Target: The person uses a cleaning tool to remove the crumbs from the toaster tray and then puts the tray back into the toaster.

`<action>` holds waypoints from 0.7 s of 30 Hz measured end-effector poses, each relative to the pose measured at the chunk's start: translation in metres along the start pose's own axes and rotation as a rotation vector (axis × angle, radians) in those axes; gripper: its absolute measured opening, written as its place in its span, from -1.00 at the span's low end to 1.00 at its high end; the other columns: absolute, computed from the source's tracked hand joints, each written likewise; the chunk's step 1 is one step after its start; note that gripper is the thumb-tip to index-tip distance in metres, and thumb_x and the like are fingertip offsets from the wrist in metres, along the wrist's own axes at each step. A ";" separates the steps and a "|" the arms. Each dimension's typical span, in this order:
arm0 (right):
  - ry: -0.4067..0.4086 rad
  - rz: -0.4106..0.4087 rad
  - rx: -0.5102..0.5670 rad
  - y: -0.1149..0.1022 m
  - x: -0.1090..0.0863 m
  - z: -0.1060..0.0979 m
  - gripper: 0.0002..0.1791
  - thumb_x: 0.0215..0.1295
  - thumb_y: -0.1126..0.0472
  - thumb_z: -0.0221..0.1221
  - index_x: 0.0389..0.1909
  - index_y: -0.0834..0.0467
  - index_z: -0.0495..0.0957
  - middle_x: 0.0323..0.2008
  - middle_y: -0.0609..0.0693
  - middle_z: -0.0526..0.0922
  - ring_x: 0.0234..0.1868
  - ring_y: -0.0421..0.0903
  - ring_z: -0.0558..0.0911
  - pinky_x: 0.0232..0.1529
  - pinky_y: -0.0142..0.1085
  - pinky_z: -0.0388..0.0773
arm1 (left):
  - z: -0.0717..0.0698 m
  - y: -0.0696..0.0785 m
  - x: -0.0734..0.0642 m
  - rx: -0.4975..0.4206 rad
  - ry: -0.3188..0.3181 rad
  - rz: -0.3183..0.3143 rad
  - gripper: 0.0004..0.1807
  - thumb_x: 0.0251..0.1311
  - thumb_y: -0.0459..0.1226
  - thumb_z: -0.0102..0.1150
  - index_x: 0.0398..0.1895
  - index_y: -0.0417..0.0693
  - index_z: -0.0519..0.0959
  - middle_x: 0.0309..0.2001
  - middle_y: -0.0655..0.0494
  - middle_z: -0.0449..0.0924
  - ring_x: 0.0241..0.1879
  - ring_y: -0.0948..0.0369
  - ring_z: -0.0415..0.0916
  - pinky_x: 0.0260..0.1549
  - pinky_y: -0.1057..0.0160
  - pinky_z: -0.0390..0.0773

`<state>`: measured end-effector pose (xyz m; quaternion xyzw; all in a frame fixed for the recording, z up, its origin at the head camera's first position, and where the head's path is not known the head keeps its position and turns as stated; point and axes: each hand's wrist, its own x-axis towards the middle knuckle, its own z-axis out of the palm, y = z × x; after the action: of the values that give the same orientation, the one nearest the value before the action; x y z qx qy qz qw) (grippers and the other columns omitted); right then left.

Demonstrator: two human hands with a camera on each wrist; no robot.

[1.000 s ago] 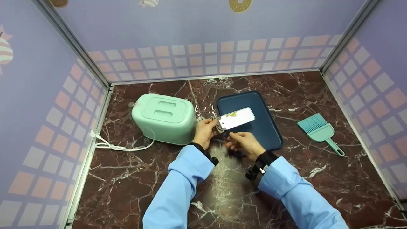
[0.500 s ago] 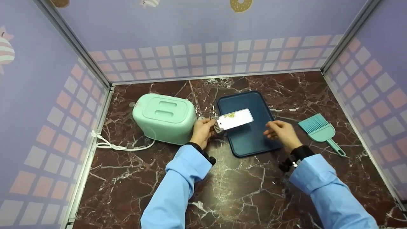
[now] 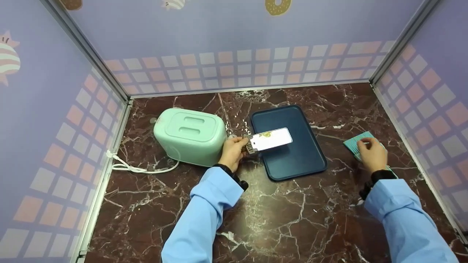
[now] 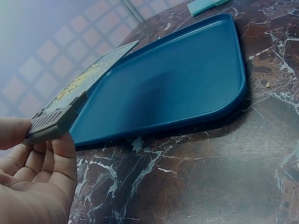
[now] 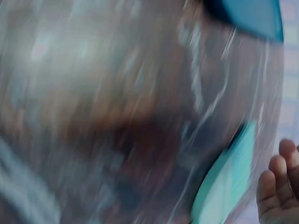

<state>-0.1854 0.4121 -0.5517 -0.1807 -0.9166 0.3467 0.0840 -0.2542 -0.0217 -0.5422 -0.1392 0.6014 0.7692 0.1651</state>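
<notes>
My left hand [image 3: 232, 150] pinches the ribbed brown-grey handle [image 4: 51, 123] of a toaster crumb tray [image 3: 272, 139], thumb on top and fingers beneath. The crumb tray is a flat, bright plate with yellowish crumbs [image 4: 86, 79] on it, held tilted above a dark blue tray [image 3: 296, 164]. Over on the right, my right hand [image 3: 373, 155] hovers above a turquoise brush [image 3: 353, 144], fingers loosely bent and nothing held. It hides much of the brush's body and handle in the head view. The blurred right wrist view shows its fingertips apart from the brush.
A mint-green toaster [image 3: 190, 137] stands left of my left hand, its white cord [image 3: 146, 171] running to the left wall. White crumbs [image 3: 245, 126] lie on the marbled tabletop [image 3: 270, 223] between toaster and blue tray. Patterned panels [image 3: 234, 33] enclose the back and sides.
My right hand has left the crumb tray's near edge and swept right, across the blue tray, to over the brush. My left hand keeps its hold on the crumb tray, almost still.
</notes>
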 end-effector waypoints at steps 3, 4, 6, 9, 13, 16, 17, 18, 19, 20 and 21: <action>0.020 0.038 -0.046 0.019 0.000 -0.010 -0.43 0.60 0.08 -0.05 0.36 0.45 0.36 0.12 0.51 0.51 0.13 0.44 0.46 0.13 0.20 0.40 | -0.001 0.000 -0.001 0.015 -0.004 -0.002 -0.64 0.50 -0.31 0.12 0.22 -0.36 0.52 -0.25 0.05 0.58 -0.37 0.24 0.54 -0.36 0.31 0.59; 0.008 0.054 -0.060 0.025 0.000 -0.013 -0.40 0.60 0.06 -0.06 0.40 0.46 0.29 0.18 0.54 0.44 0.21 0.50 0.38 0.20 0.29 0.32 | -0.001 0.000 -0.001 0.020 -0.003 -0.003 -0.64 0.50 -0.31 0.12 0.23 -0.35 0.52 -0.24 0.05 0.57 -0.37 0.24 0.53 -0.36 0.32 0.58; -0.018 0.091 -0.098 0.038 -0.001 -0.017 -0.31 0.60 0.00 -0.06 0.47 0.46 0.18 0.30 0.59 0.28 0.31 0.59 0.20 0.29 0.42 0.13 | -0.001 0.000 -0.001 0.025 -0.001 -0.005 -0.64 0.50 -0.30 0.12 0.22 -0.34 0.52 -0.23 0.05 0.56 -0.38 0.25 0.51 -0.37 0.33 0.57; -0.086 0.150 -0.154 0.054 -0.004 -0.022 -0.15 0.58 -0.16 -0.10 0.53 0.45 0.03 0.41 0.62 0.04 0.35 0.68 0.03 0.27 0.53 0.02 | -0.001 -0.001 0.000 0.031 0.004 -0.003 -0.65 0.49 -0.29 0.13 0.20 -0.34 0.52 -0.22 0.06 0.54 -0.39 0.26 0.48 -0.39 0.34 0.56; -0.160 0.180 -0.220 0.069 -0.011 -0.023 -0.04 0.56 -0.27 -0.12 0.52 0.49 -0.02 0.41 0.67 -0.07 0.35 0.72 -0.04 0.24 0.55 0.02 | 0.000 -0.001 0.001 0.020 -0.006 0.003 -0.65 0.50 -0.31 0.11 0.20 -0.39 0.51 -0.23 0.05 0.55 -0.39 0.25 0.50 -0.39 0.34 0.57; -0.172 0.174 -0.277 0.075 -0.015 -0.022 -0.10 0.59 -0.23 -0.11 0.48 0.51 0.06 0.38 0.66 -0.03 0.34 0.69 -0.01 0.21 0.52 0.08 | 0.000 -0.001 0.001 0.004 -0.017 0.003 -0.63 0.49 -0.33 0.10 0.23 -0.42 0.49 -0.23 0.03 0.56 -0.39 0.25 0.53 -0.38 0.33 0.58; -0.169 0.167 -0.290 0.076 -0.016 -0.021 -0.14 0.60 -0.19 -0.10 0.46 0.52 0.10 0.36 0.65 -0.01 0.33 0.68 0.01 0.20 0.50 0.10 | 0.000 -0.001 0.001 0.007 -0.016 0.003 -0.61 0.49 -0.33 0.11 0.25 -0.42 0.47 -0.22 0.03 0.56 -0.39 0.25 0.52 -0.38 0.33 0.58; -0.163 0.157 -0.303 0.076 -0.016 -0.021 -0.18 0.61 -0.16 -0.09 0.43 0.53 0.15 0.34 0.65 0.02 0.33 0.67 0.03 0.18 0.49 0.13 | 0.000 -0.002 0.001 0.011 -0.014 0.001 -0.59 0.49 -0.32 0.11 0.28 -0.41 0.46 -0.22 0.04 0.56 -0.40 0.26 0.51 -0.39 0.33 0.57; -0.156 0.145 -0.312 0.077 -0.017 -0.021 -0.23 0.62 -0.11 -0.08 0.41 0.54 0.19 0.33 0.64 0.04 0.31 0.66 0.05 0.17 0.47 0.15 | 0.000 -0.002 0.001 0.014 -0.013 -0.001 -0.57 0.50 -0.32 0.11 0.31 -0.41 0.45 -0.21 0.04 0.56 -0.40 0.26 0.51 -0.39 0.34 0.56; -0.147 0.133 -0.317 0.077 -0.017 -0.020 -0.27 0.62 -0.06 -0.07 0.38 0.55 0.22 0.31 0.64 0.07 0.30 0.65 0.07 0.15 0.46 0.17 | 0.000 -0.002 0.001 0.020 -0.011 -0.004 -0.55 0.50 -0.31 0.11 0.33 -0.40 0.44 -0.21 0.04 0.56 -0.40 0.26 0.50 -0.39 0.34 0.56; -0.141 0.119 -0.321 0.078 -0.018 -0.020 -0.32 0.62 -0.01 -0.05 0.35 0.56 0.25 0.29 0.64 0.08 0.29 0.65 0.08 0.14 0.45 0.19 | -0.001 -0.002 0.001 0.025 -0.009 -0.007 -0.54 0.50 -0.31 0.11 0.35 -0.39 0.43 -0.21 0.04 0.56 -0.40 0.26 0.50 -0.40 0.35 0.56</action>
<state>-0.1421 0.4710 -0.5890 -0.2207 -0.9515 0.2121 -0.0311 -0.2546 -0.0217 -0.5450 -0.1357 0.6096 0.7618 0.1721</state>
